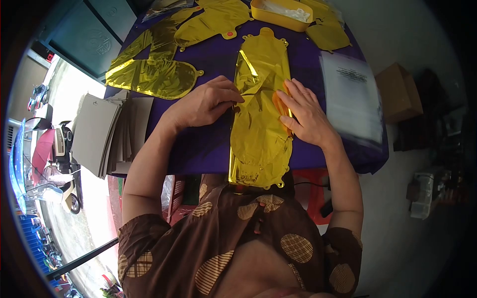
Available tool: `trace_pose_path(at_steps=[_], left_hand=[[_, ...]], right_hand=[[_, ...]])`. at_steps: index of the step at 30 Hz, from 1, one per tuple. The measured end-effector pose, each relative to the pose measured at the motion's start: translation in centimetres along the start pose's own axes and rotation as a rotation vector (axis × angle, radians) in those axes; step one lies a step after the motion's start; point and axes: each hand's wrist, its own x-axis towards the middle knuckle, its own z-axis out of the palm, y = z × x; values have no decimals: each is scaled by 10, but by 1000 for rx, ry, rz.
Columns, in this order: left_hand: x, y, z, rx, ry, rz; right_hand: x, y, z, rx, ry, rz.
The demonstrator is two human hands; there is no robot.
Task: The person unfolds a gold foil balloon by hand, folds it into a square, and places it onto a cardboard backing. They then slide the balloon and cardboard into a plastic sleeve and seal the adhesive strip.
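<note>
A long, shiny yellow foil sheet (261,134) lies lengthwise before me on the purple tablecloth (198,149), its near end at the table's front edge. At its left edge is my left hand (208,103), fingers curled and fingertips pinched at the foil; what they grip is too small to make out. My right hand (308,113) rests on the right edge with its fingers spread. Beside those fingers, an orange piece (282,105) shows against the foil, partly covered by the hand.
More yellow foil pieces (154,79) lie at the back left and back right. A yellow tray (283,17) holds white material. Grey cards (99,129) are stacked at the left edge, clear plastic bags (350,99) lie at the right, and a cardboard box (400,94) stands beyond.
</note>
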Motion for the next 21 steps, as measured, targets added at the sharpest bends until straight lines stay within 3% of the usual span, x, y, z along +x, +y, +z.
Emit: trace_pose_path(at_steps=[21], left_hand=[[-4, 17, 6, 238, -66, 10]], right_hand=[[-3, -2, 0, -21, 10, -11]])
